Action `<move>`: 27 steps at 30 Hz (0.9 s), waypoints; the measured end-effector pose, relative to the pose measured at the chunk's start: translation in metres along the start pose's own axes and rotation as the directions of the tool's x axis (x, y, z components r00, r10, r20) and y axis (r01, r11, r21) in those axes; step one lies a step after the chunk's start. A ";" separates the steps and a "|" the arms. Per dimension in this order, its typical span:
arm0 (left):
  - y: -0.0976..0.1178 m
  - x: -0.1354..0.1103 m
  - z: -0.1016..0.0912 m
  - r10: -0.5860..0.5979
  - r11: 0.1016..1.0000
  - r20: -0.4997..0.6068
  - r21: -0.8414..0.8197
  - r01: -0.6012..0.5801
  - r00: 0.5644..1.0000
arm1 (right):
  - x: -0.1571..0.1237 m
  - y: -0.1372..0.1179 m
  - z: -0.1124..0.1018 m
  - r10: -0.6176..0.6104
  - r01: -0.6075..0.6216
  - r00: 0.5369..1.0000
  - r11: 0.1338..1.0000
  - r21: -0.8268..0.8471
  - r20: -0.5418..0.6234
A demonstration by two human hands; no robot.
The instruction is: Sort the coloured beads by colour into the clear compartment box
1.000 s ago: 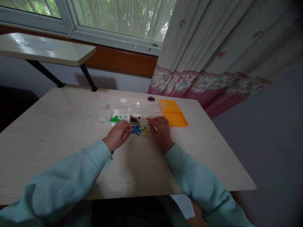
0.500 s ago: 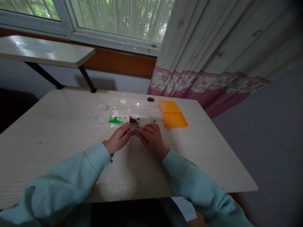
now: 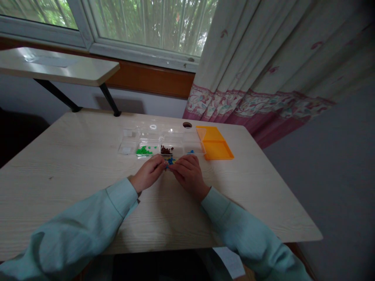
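My left hand (image 3: 149, 172) and my right hand (image 3: 190, 175) meet above the table, fingertips pinched on a small piece made of blue and yellow bits (image 3: 170, 160). The fingers cover much of it, so its full shape is hidden. Just beyond the hands lies a clear plastic compartment box (image 3: 171, 136). Small green pieces (image 3: 144, 150) fill part of one section, dark brown pieces (image 3: 166, 150) lie in the section beside it, and a few blue pieces (image 3: 191, 152) sit in a section to the right.
An orange two-part tray (image 3: 218, 149) lies open to the right of the clear box, partly under its edge. A round cable hole (image 3: 187, 125) is behind them. At the back left, a raised shelf (image 3: 73, 66) stands on black legs. A curtain (image 3: 234, 86) hangs behind the table.
Both hands stay nearly in place. The held blue and yellow piece has turned slightly between the fingers and more of it shows. The whole view has shifted a little.
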State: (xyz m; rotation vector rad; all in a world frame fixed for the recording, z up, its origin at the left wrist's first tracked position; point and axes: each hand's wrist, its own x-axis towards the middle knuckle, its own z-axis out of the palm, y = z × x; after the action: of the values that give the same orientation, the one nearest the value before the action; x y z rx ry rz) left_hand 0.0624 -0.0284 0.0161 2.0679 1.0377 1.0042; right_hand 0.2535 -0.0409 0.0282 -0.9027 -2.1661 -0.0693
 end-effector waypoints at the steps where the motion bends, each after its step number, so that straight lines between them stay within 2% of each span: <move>1: 0.000 0.000 0.000 -0.001 1.000 -0.002 0.004 0.001 1.000 | 0.000 0.001 0.000 0.004 -0.004 1.000 1.000 -0.006 0.009; 6: 0.000 -0.001 -0.002 -0.023 0.999 -0.047 0.032 0.025 0.999 | 0.001 0.024 -0.004 0.142 -0.141 0.990 0.986 -0.086 0.000; 10: 0.001 -0.001 -0.006 -0.038 0.997 -0.120 0.061 0.045 0.992 | -0.001 0.059 -0.010 0.277 -0.290 0.956 0.941 -0.174 -0.097; 14: -0.001 -0.001 -0.010 -0.036 0.988 -0.178 0.141 0.061 0.983 | -0.004 0.081 -0.013 0.362 -0.382 0.924 0.893 -0.238 -0.124; 27: -0.008 -0.003 -0.008 -0.037 0.976 -0.150 0.208 0.068 0.988 | -0.004 0.080 -0.011 0.378 -0.390 0.920 0.877 -0.281 -0.098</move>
State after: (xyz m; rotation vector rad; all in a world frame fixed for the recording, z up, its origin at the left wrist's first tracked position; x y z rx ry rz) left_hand 0.0516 -0.0254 0.0137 2.1484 1.3192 1.0696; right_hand 0.3119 0.0130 0.0146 -1.4790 -1.9274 -0.2171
